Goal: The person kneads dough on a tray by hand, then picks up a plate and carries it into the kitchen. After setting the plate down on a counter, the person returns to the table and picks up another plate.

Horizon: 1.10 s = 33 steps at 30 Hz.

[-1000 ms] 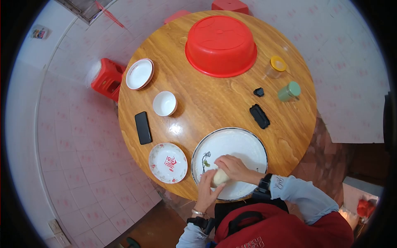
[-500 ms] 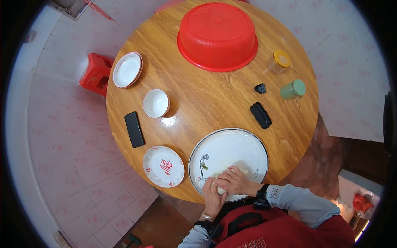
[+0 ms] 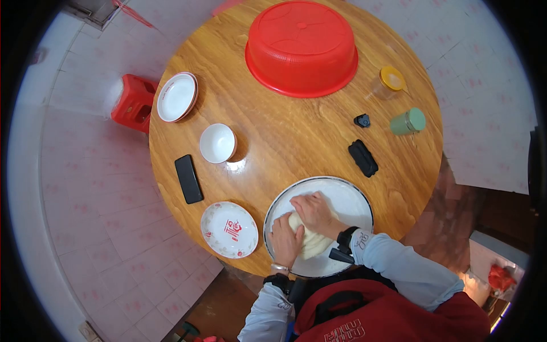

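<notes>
View: from the head, looking down on the table (image 3: 268,131).
Left hand (image 3: 286,239): partly open, with thumb apart from fingers, laid against the left side of the dough (image 3: 314,244), not closed around it.
Right hand (image 3: 314,214): partly open, with fingers a little bent, resting over the far part of the dough.
Dough: lying on the large white tray (image 3: 354,212), partly covered by both hands.
Tray: placed at the near edge of the table, just beside the patterned plate (image 3: 219,228).
Phone (image 3: 188,179): lying flat, beyond the patterned plate.
Red basin (image 3: 302,51): turned upside down, at the far side.
</notes>
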Motion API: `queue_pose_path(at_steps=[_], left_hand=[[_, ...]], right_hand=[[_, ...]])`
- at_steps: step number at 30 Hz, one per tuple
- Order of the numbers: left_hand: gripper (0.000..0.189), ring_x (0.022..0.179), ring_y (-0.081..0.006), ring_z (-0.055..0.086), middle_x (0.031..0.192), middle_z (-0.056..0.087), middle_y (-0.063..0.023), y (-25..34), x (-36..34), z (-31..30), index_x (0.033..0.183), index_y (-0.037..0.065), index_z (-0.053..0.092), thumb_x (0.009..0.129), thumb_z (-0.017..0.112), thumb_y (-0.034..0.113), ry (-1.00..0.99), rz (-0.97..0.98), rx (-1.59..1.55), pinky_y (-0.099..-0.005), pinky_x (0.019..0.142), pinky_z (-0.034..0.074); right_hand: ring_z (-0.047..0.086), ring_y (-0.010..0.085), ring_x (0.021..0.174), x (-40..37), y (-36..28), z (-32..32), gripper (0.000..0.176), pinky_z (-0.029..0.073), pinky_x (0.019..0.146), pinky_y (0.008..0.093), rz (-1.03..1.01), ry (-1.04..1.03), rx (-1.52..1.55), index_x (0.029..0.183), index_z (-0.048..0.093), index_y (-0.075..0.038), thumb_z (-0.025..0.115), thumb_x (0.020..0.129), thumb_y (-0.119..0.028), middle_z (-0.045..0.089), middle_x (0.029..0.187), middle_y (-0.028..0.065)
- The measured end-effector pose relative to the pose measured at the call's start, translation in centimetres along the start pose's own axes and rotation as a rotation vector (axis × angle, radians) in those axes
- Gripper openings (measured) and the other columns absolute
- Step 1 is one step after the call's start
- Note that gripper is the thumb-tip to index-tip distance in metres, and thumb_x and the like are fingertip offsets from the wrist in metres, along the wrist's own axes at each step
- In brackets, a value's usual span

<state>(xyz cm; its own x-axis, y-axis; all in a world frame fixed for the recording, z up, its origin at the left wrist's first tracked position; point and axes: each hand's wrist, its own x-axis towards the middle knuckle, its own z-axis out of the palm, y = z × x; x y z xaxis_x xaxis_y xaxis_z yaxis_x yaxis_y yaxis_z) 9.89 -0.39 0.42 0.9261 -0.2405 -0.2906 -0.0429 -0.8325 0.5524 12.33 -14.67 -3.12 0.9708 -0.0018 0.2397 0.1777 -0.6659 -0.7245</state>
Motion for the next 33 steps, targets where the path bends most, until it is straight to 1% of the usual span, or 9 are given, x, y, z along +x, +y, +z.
queue_pose_path(at_steps=[5, 7, 11, 15, 17, 21, 24, 26, 33], left_hand=[[0.053, 0.110, -0.0342, 0.053, 0.115, 0.057, -0.0132, 0.0, -0.3, 0.1, 0.126, 0.008, 0.053, 0.080, 0.071, 0.027, 0.008, -0.022, -0.050, -0.0472, 0.085, 0.039], [0.057, 0.112, -0.0360, 0.051, 0.121, 0.054, -0.0162, -0.2, -1.9, 0.6, 0.129, 0.008, 0.051, 0.079, 0.071, 0.026, 0.124, 0.098, -0.076, -0.0470, 0.088, 0.040], [0.062, 0.114, -0.0383, 0.049, 0.127, 0.050, -0.0189, -0.6, -6.1, 0.9, 0.134, 0.007, 0.049, 0.079, 0.072, 0.026, 0.200, 0.256, -0.148, -0.0464, 0.093, 0.039], [0.063, 0.115, -0.0381, 0.048, 0.128, 0.049, -0.0188, 0.6, -9.6, -2.1, 0.131, 0.007, 0.051, 0.078, 0.076, 0.027, 0.028, 0.395, -0.248, -0.0452, 0.096, 0.038], [0.061, 0.116, -0.0373, 0.048, 0.128, 0.049, -0.0179, -0.2, -10.6, -2.0, 0.124, 0.008, 0.055, 0.073, 0.081, 0.029, -0.096, 0.407, -0.205, -0.0446, 0.098, 0.038], [0.068, 0.117, -0.0370, 0.049, 0.127, 0.051, -0.0175, 0.9, -11.4, -1.2, 0.124, 0.006, 0.050, 0.070, 0.083, 0.031, 0.072, 0.376, -0.228, -0.0448, 0.099, 0.038], [0.077, 0.120, -0.0385, 0.046, 0.129, 0.047, -0.0202, 0.3, -12.3, -0.2, 0.127, 0.004, 0.046, 0.067, 0.087, 0.031, -0.078, 0.393, -0.164, -0.0476, 0.100, 0.038], [0.078, 0.121, -0.0389, 0.045, 0.130, 0.046, -0.0203, 0.0, -12.9, 1.2, 0.128, 0.004, 0.045, 0.066, 0.087, 0.030, -0.050, 0.394, -0.151, -0.0482, 0.100, 0.038], [0.074, 0.120, -0.0380, 0.044, 0.133, 0.045, -0.0175, -0.9, -11.0, 2.0, 0.129, 0.005, 0.045, 0.068, 0.082, 0.024, -0.038, 0.285, -0.145, -0.0491, 0.098, 0.033]], right_hand=[[0.063, 0.0273, 0.068, 0.3, 0.3, -0.3, 0.013, 0.039, 0.065, 0.0382, 0.059, -0.089, -0.005, 0.089, 0.062, -0.007, 0.056, 0.094, -0.017, 0.067, 0.074, 0.0097], [0.064, 0.0295, 0.073, -0.3, -0.1, -1.3, 0.019, 0.043, 0.067, 0.0397, 0.079, -0.268, 0.090, 0.090, 0.063, -0.006, 0.053, 0.095, -0.021, 0.068, 0.078, 0.0124], [0.065, 0.0318, 0.082, -3.2, -2.0, -4.2, 0.025, 0.047, 0.074, 0.0419, 0.155, -0.332, 0.283, 0.093, 0.062, -0.005, 0.051, 0.097, -0.027, 0.067, 0.083, 0.0140], [0.063, 0.0319, 0.090, -6.2, -3.7, -6.7, 0.022, 0.049, 0.077, 0.0419, 0.391, -0.370, 0.439, 0.096, 0.063, -0.005, 0.051, 0.096, -0.023, 0.065, 0.095, 0.0139], [0.062, 0.0316, 0.087, -7.5, -4.6, -7.1, 0.019, 0.049, 0.075, 0.0416, 0.206, -0.326, 0.213, 0.097, 0.063, -0.005, 0.055, 0.094, -0.021, 0.064, 0.091, 0.0131], [0.058, 0.0218, 0.089, -8.8, -5.7, -8.9, 0.014, 0.044, 0.079, 0.0373, -0.217, -0.345, -0.064, 0.097, 0.064, -0.009, 0.063, 0.087, -0.019, 0.061, 0.093, 0.0039], [0.055, 0.0202, 0.088, -11.3, -4.5, -7.8, 0.022, 0.042, 0.080, 0.0361, -0.300, -0.309, -0.036, 0.100, 0.064, -0.011, 0.068, 0.081, -0.021, 0.060, 0.096, 0.0017], [0.054, 0.0209, 0.085, -12.5, -3.9, -7.2, 0.030, 0.042, 0.078, 0.0364, -0.364, -0.255, -0.033, 0.102, 0.065, -0.011, 0.071, 0.076, -0.023, 0.060, 0.097, 0.0023], [0.054, 0.0201, 0.082, -10.6, -2.9, -4.7, 0.025, 0.041, 0.076, 0.0350, -0.334, -0.193, -0.039, 0.102, 0.065, -0.010, 0.068, 0.079, -0.018, 0.060, 0.094, 0.0005]])
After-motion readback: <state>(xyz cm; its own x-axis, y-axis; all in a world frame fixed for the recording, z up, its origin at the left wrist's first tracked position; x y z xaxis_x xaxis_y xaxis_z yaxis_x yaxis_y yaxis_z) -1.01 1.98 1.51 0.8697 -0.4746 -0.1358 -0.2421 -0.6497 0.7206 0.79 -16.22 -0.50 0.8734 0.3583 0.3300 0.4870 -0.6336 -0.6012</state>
